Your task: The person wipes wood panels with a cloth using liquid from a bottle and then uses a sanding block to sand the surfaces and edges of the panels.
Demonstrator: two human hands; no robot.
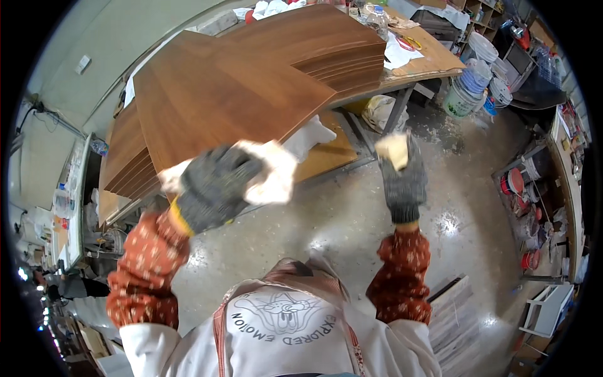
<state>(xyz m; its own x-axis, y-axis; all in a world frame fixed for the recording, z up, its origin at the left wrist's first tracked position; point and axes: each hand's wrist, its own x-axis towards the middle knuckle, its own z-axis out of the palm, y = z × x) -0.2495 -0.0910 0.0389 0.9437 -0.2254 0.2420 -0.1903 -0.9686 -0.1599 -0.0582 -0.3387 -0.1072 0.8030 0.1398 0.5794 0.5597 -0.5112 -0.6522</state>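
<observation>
My left hand [220, 185], in a dark grey knit glove, is closed on a whitish cloth [274, 173] whose ends stick out on both sides. It is over the near edge of a brown wood-grain panel [220, 88]; whether the cloth touches the panel I cannot tell. My right hand [403, 182], gloved alike, is raised off to the right, away from the panels. Its fingers are curled round a small pale yellow block [394, 151], blurred by motion, perhaps a sponge or sanding block. The top panel lies askew across stacks of similar panels [352, 66].
The panels rest on a wooden workbench [433, 60] holding paper and a yellow-red ring of tape or similar. Plastic buckets [468, 91] stand on the floor at the back right. Shelves with cans [531, 207] line the right side. A white plastic bag [383, 113] sits under the bench.
</observation>
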